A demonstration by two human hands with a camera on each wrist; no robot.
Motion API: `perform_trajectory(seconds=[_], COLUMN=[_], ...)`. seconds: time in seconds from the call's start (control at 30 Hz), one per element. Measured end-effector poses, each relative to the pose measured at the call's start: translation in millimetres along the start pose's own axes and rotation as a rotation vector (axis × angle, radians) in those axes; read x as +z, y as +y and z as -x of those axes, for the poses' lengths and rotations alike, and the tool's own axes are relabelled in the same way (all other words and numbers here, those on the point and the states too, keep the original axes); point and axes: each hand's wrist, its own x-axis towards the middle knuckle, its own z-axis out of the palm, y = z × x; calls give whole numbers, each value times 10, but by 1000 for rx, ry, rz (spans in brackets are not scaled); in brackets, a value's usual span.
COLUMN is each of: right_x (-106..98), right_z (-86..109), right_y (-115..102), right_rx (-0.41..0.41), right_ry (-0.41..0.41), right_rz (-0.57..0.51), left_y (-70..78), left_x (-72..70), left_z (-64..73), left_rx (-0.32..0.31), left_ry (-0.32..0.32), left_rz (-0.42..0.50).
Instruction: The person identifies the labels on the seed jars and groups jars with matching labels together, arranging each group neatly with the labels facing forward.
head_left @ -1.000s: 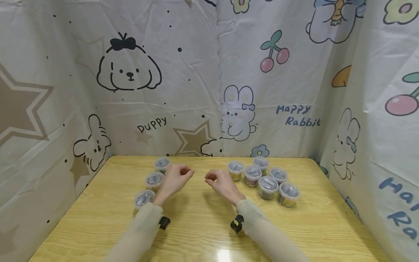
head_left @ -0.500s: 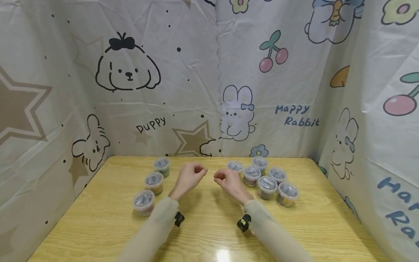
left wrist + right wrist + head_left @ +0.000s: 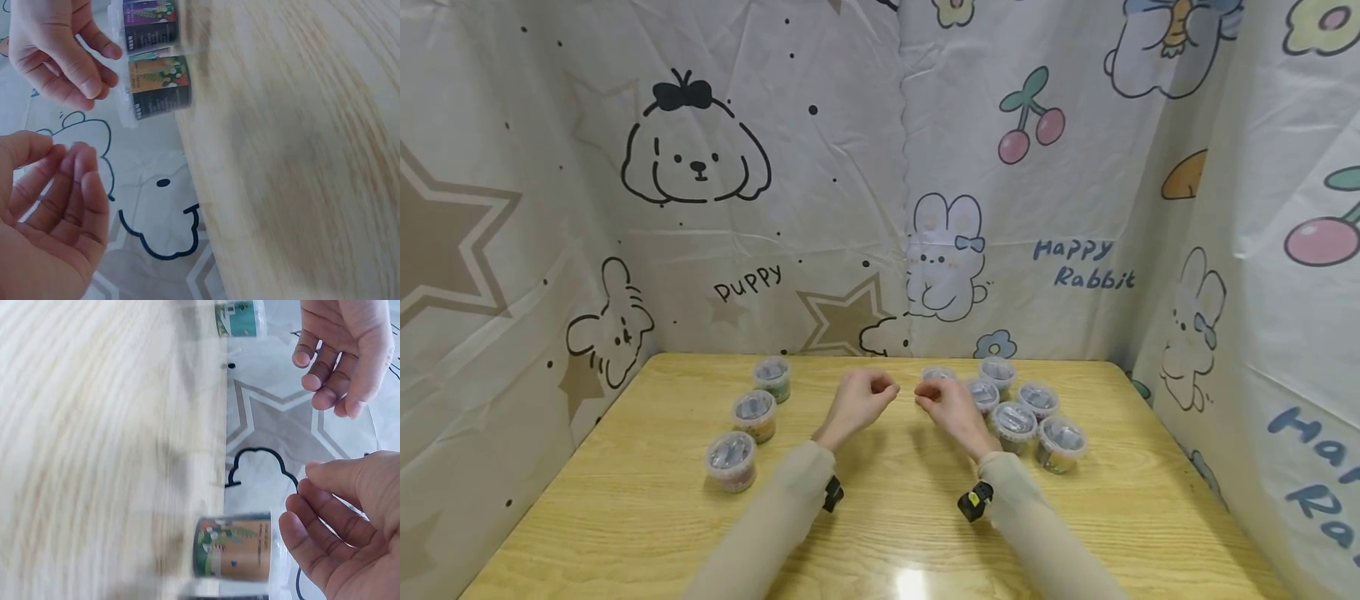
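My left hand (image 3: 857,404) hovers over the middle of the table, fingers loosely bent, nothing visible in it. Facing it with a small gap between, my right hand (image 3: 953,412) has the same loose bend and holds nothing I can see. Behind the right hand is a partly hidden clear-lidded tub (image 3: 937,375). The right wrist view has an orange-labelled tub (image 3: 244,549) beside the right fingers, contact unclear. In the left wrist view, an orange-labelled tub (image 3: 159,84) and a purple-labelled tub (image 3: 150,25) stand past the right hand.
Three lidded tubs line the table's left: a far one (image 3: 772,379), a middle one (image 3: 755,417) and a near one (image 3: 732,462). Several more, among them a front-right tub (image 3: 1062,444), cluster at right. A printed curtain (image 3: 820,208) encloses the wooden table (image 3: 880,533) behind and at the sides.
Both hands have moved to the right, the left one farther, away from the left tubs. The gap between the hands has narrowed. The right hand now covers part of the right cluster.
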Motion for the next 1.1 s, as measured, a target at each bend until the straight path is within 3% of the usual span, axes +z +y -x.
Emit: perform_trajectory(seconds=[0.2,0.43,0.77,0.97,1.1], right_x=[-141,-280,-379,-365,-351], right_z=[-11,-18,-69,-80,-94], right_y=[132,239,295,326,346], right_rx=[36,30,43,60,71], right_ry=[25,101,-6,-50,-59], right_rz=[6,116,202,236,249], left_y=[-1,-2,-16,-44,-44], left_x=[159,294,419,501,535], left_z=[-54,-110,-201,-228,-243], left_rx=[64,114,132,78,84], left_ry=[-7,-50,-143,-156,-173], left_rz=[-11,-86,-123,-145,-161])
